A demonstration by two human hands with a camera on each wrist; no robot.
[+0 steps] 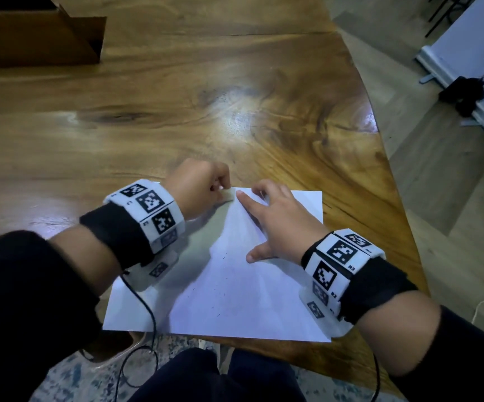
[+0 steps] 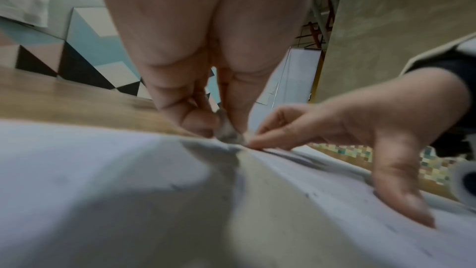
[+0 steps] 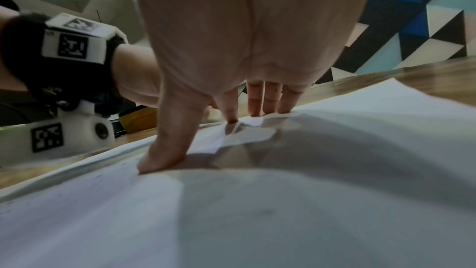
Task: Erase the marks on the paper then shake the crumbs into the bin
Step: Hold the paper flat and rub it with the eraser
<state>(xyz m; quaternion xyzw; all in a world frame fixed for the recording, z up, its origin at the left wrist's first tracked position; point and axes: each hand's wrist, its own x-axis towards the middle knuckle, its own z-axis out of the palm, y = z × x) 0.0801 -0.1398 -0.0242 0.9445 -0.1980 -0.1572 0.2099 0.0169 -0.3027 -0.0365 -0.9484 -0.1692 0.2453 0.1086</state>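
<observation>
A white sheet of paper (image 1: 235, 300) lies on the wooden table (image 1: 177, 111) near its front edge. Small dark eraser crumbs (image 1: 220, 288) are scattered down its middle. My left hand (image 1: 216, 185) is curled at the sheet's far edge, and it pinches a small grey, dirty eraser (image 2: 228, 132) against the paper (image 2: 103, 191). My right hand (image 1: 264, 210) lies spread on the sheet, its straight fingers (image 3: 257, 101) and thumb (image 3: 165, 154) pressing it down beside the eraser. The paper (image 3: 283, 211) bulges slightly under the hands. No pencil marks can be made out.
An open brown cardboard box (image 1: 40, 33) stands at the table's far left. The table's curved right edge (image 1: 380, 158) drops to the floor, where a white board (image 1: 472, 68) lies. A black cable (image 1: 145, 320) hangs from my left wrist past the front edge.
</observation>
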